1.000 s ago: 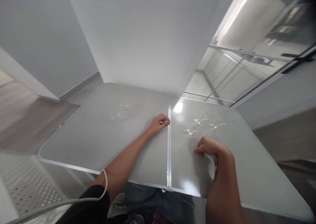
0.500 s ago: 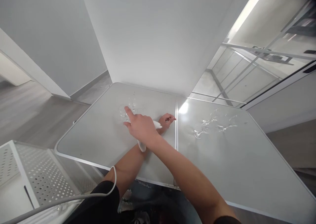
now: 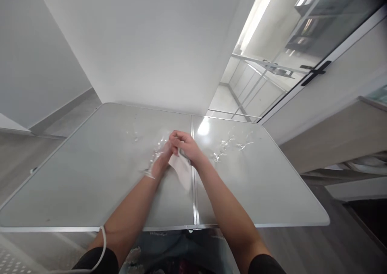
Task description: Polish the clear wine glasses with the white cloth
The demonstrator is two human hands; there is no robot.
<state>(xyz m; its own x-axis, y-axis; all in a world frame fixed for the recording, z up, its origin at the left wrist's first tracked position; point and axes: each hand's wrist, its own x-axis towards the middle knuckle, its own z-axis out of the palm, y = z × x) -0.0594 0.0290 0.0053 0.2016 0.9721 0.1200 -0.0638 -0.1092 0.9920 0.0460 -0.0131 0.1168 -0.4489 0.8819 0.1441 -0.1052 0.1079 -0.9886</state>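
Note:
In front of me over the table, my left hand (image 3: 165, 152) is closed around a clear stemmed glass (image 3: 155, 157). The glass is tilted, its foot towards me at the lower left and its bowl beside my fingers. Tight against that hand is my right hand (image 3: 186, 147), its fingers curled around a white cloth (image 3: 182, 171). The cloth hangs down from my right fingers. My right hand partly hides the left fingers, and the glass is blurred.
Another clear glass object (image 3: 135, 137) is faint on the table's left half. Several clear stemmed glasses (image 3: 224, 146) lie on the right half. A metal-edged seam (image 3: 194, 193) divides the grey table (image 3: 99, 177). Behind it stands a white wall (image 3: 151, 56).
My crossed arms have come apart. The right hand has drawn back rightwards from the glasses at left, and one glass is now at my left hand. The view has turned right.

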